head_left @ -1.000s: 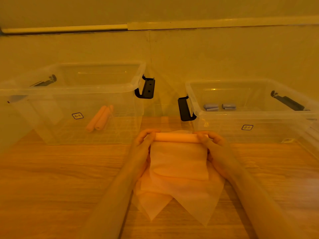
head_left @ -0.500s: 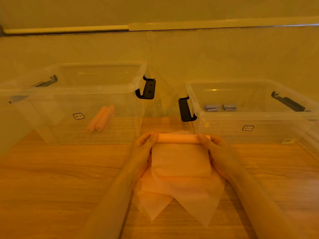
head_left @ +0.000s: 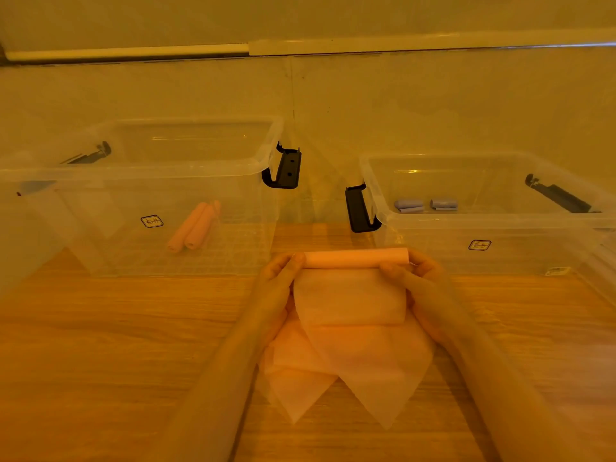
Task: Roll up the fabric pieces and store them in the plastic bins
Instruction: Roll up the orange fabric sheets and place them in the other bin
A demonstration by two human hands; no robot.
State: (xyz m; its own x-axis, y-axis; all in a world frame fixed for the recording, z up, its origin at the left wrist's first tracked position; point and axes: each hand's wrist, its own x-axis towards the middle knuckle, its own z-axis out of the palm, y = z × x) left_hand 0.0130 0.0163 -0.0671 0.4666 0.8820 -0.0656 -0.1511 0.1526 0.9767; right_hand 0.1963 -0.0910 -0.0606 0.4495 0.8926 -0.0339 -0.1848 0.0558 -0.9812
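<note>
A pale pink fabric piece [head_left: 350,298] lies on the wooden table, its far edge wound into a roll [head_left: 353,257]. My left hand [head_left: 278,278] pinches the roll's left end and my right hand [head_left: 420,278] pinches its right end. Under it lie more flat pink fabric pieces [head_left: 350,368] with pointed corners toward me. The left clear plastic bin [head_left: 140,181] holds two pink fabric rolls [head_left: 193,228]. The right clear plastic bin [head_left: 500,221] holds two grey-blue fabric rolls [head_left: 425,205].
Black latch handles hang on the bins' facing ends, one on the left bin [head_left: 283,168] and one on the right bin [head_left: 360,208]. A gap of table separates the bins. A wall with a pale rail [head_left: 133,51] stands right behind them.
The roll has grown slightly and moved a little toward me as both hands turn it; the flat part of the top fabric piece is shorter.
</note>
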